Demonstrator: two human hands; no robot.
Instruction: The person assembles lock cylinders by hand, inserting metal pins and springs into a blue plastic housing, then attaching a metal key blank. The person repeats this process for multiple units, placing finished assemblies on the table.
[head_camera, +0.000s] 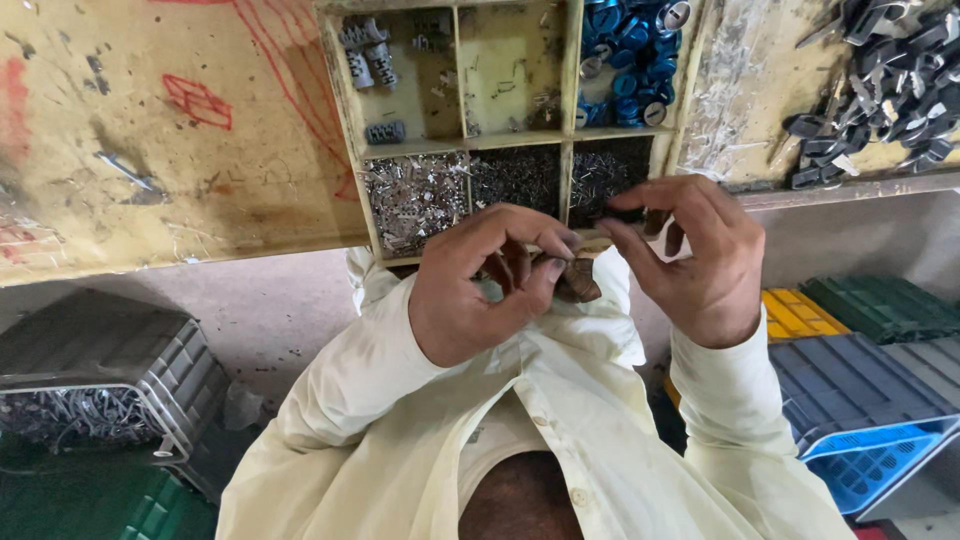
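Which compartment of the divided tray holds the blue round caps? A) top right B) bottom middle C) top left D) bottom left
A: the blue round caps fill the top right compartment of the divided tray; the bottom row holds small metal bits, and the top left has only a few grey parts.

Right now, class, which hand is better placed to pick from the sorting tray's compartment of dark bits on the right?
Likely right: the right hand sits at the edge of that compartment, while the left hand is busy pinching a small brown piece.
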